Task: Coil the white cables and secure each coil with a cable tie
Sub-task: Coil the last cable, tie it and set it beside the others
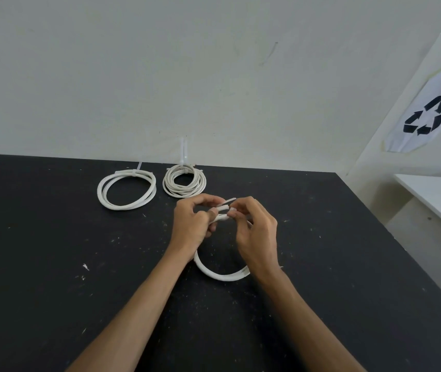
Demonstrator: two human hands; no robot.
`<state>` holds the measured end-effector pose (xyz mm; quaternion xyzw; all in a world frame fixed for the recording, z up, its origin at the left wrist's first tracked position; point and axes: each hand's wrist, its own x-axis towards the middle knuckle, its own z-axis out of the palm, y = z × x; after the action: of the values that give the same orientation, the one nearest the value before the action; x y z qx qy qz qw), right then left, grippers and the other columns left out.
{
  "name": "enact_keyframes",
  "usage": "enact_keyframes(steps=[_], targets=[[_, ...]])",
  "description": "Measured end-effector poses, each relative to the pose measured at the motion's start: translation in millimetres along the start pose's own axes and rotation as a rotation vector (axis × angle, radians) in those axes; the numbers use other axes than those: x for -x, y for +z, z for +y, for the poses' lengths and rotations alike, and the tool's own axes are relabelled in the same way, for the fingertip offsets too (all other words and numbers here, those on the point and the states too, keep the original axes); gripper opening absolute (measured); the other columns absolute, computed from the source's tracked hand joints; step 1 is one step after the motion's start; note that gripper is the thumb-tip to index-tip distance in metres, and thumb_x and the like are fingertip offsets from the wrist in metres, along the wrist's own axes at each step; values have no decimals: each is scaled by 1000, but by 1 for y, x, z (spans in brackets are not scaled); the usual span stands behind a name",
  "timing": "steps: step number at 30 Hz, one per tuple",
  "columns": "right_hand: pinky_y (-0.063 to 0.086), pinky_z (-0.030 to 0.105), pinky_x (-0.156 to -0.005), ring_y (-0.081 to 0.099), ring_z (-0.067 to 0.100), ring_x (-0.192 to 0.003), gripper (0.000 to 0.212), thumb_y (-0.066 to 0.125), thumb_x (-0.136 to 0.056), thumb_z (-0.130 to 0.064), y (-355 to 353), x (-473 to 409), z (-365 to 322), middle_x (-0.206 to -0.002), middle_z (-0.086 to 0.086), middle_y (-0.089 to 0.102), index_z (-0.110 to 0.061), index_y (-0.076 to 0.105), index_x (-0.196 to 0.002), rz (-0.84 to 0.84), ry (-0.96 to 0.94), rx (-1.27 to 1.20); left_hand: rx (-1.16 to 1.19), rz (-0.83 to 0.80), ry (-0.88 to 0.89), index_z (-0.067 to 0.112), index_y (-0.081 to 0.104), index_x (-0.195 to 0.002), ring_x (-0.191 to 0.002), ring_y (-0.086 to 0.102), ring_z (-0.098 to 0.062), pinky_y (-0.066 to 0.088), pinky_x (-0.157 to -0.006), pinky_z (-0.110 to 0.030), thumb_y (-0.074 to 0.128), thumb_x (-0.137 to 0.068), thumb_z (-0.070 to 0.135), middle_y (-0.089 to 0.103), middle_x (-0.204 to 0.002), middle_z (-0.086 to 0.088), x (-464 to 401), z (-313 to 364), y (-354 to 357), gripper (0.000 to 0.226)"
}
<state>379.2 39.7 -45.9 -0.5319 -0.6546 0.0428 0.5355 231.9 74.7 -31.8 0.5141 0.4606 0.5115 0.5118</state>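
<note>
Head view: both hands working at the top of a white cable coil (220, 275) over the black worktop (53, 264).

Left hand (191, 226) gripping the top of the coil with curled fingers; right hand (254, 232) pinching a cable tie (227, 202) there. Lower arc of the coil visible between the wrists. Farther back, near the wall (160, 76): a wide tied coil (127, 189) and, just beside it, a tighter tied coil (184, 181). Recycling sign (426, 114) at the right.

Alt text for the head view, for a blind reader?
Both hands, left hand and right hand, fasten a cable tie around a white cable coil on a black table. Two tied coils lie behind.
</note>
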Motion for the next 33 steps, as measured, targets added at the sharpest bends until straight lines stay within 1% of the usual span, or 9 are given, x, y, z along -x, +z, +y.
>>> enact_keyframes(steps=[4,9,13,18,22,24,27,28,33], targets=[[51,13,-74,68,8,-86,18,66,-99,9,0,4,-3,-92,-3,70,-9,68,-101,67,26,-45,-27,-10,24,18,81,-93,-57,60,-22,40,-45,-25,63,-90,-8,71,-78,-7,-1,2,-1,31],[52,9,-79,68,0,-90,21,65,-97,14,-1,6,-6,-95,-2,70,-5,68,-103,101,24,-47,-79,2,44,21,82,-90,-57,64,-21,43,-46,-26,64,-90,-5,74,-81,-5,1,4,0,31],[53,10,-79,69,3,-89,21,64,-98,14,1,6,-5,-95,-2,70,-6,68,-104,118,17,-37,-110,17,56,21,82,-90,-57,66,-21,44,-46,-27,64,-91,-4,74,-81,-6,1,4,1,31],[52,12,-78,68,5,-89,19,65,-99,11,1,5,-7,-96,-3,69,-6,69,-104,131,4,-43,-113,20,63,19,83,-93,-56,65,-20,44,-46,-27,65,-92,-5,71,-70,-5,2,4,1,30],[53,14,-78,69,7,-91,22,64,-99,13,1,6,-6,-96,-3,69,-8,69,-105,138,14,-58,-144,21,102,20,83,-90,-54,65,-21,44,-45,-27,65,-91,-5,71,-67,-9,1,4,2,31],[53,15,-78,70,8,-91,21,64,-99,12,1,7,-5,-96,-3,70,-8,70,-106,150,23,-62,-172,20,139,18,83,-91,-54,66,-21,45,-45,-25,66,-91,-6,74,-73,-5,2,4,3,29],[56,20,-77,70,9,-89,19,66,-100,8,1,8,-4,-96,-5,70,-9,70,-106,182,37,-60,-217,14,209,15,83,-94,-54,68,-19,46,-48,-18,67,-92,-6,76,-87,-2,2,3,5,26],[57,21,-77,70,10,-89,20,66,-100,9,1,8,-4,-96,-6,70,-10,70,-106,190,43,-62,-229,15,224,14,83,-94,-54,68,-19,46,-47,-19,67,-92,-6,76,-89,-2,2,3,6,26],[58,22,-77,71,9,-92,22,66,-98,11,0,7,-4,-96,-6,71,-9,71,-105,177,54,-69,-238,23,247,14,83,-94,-55,68,-20,46,-48,-19,69,-93,-5,76,-91,-1,2,1,5,24]])
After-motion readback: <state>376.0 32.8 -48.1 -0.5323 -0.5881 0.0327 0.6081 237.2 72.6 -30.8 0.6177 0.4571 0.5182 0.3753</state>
